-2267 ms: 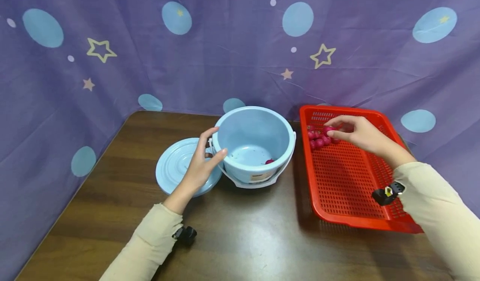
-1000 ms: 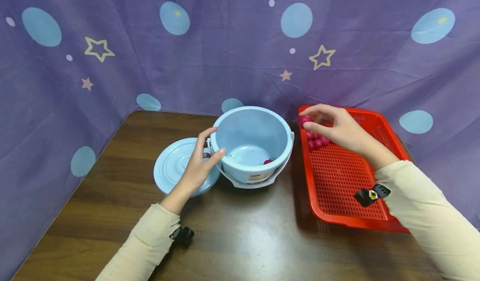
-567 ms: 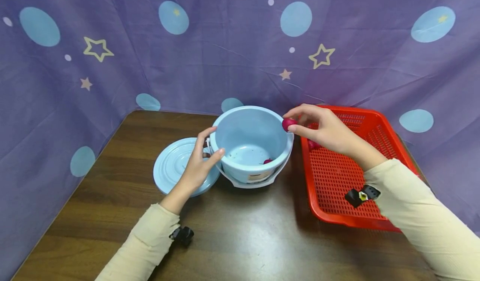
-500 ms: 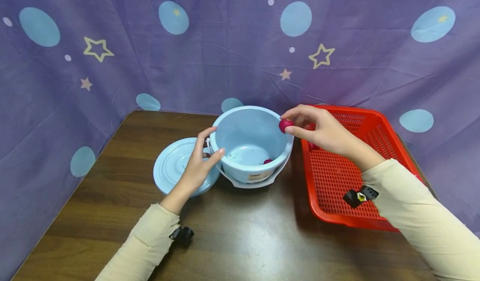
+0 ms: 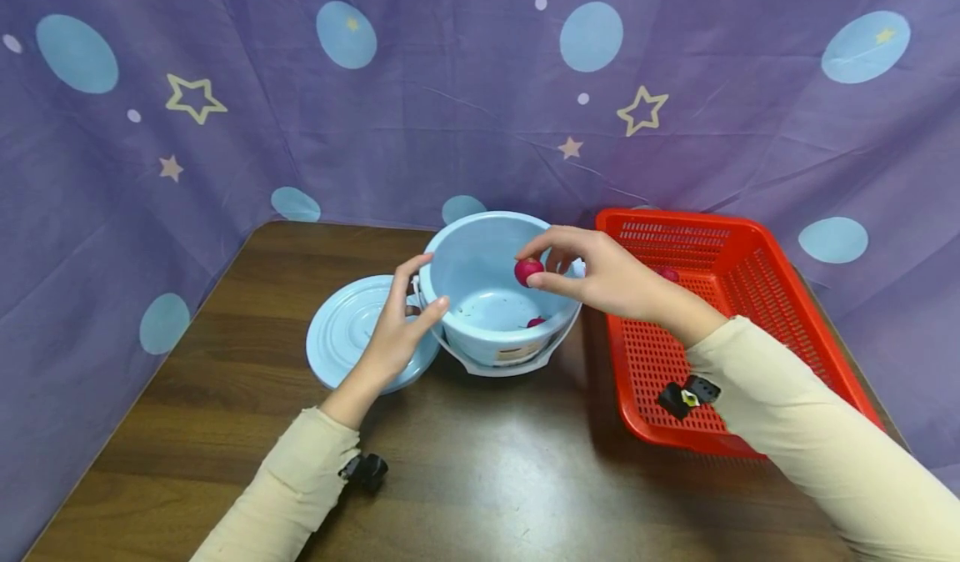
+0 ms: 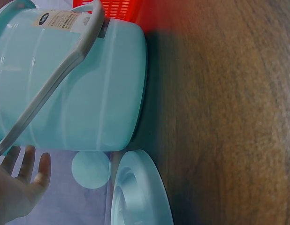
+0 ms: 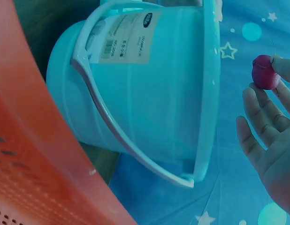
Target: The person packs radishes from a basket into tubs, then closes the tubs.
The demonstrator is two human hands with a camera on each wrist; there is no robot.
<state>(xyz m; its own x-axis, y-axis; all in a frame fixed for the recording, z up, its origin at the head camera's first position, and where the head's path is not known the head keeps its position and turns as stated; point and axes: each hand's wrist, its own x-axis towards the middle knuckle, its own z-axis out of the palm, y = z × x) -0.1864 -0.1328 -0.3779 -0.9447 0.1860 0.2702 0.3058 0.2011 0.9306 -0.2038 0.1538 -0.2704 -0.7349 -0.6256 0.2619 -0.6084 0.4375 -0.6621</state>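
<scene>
In the head view my right hand (image 5: 600,274) pinches a round red radish (image 5: 529,272) between thumb and fingertips, over the mouth of a light blue bucket (image 5: 491,337). The right wrist view shows the held radish (image 7: 265,72) with a thin root, the other fingers spread apart from it. Another radish (image 5: 536,322) lies on the bucket's floor. My left hand (image 5: 393,328) rests against the bucket's left rim, thumb and index finger spread; the left wrist view shows its other fingers (image 6: 26,164) fairly straight beside the bucket wall.
A red perforated basket (image 5: 626,378) stands to the right; a radish (image 5: 670,275) shows in it past my right arm. The blue lid (image 5: 337,328) lies on the wooden table (image 5: 480,479), left of the bucket. A purple curtain (image 5: 465,128) hangs behind.
My right hand has lifted a radish from the cluster in the basket and carried it left across the basket's edge to over the bucket. The left hand stays at the rim.
</scene>
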